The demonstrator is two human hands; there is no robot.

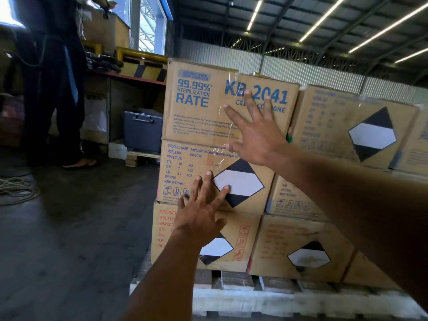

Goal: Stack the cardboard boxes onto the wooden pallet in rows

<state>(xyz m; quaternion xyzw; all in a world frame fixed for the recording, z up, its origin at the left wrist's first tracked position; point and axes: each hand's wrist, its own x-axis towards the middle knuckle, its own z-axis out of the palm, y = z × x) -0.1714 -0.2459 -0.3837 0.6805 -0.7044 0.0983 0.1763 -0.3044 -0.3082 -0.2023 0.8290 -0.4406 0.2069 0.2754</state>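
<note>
Cardboard boxes stand three high on a wooden pallet (266, 295). The top box (196, 105) at the left corner carries blue print "KB-2041". My right hand (254, 137) lies flat on its front with fingers spread. Below it sits the middle box (185, 167) with a black-and-white diamond label. My left hand (203, 205) presses flat against that box's lower front, fingers straight. The bottom box (166, 232) has red print. More boxes (347, 126) fill the row to the right.
A person in dark clothes (58, 89) stands at the left by a loading dock with yellow-black barriers (143, 66). A dark crate (142, 130) sits on a small pallet beside the stack. Rope (16, 188) lies coiled on the concrete floor at left.
</note>
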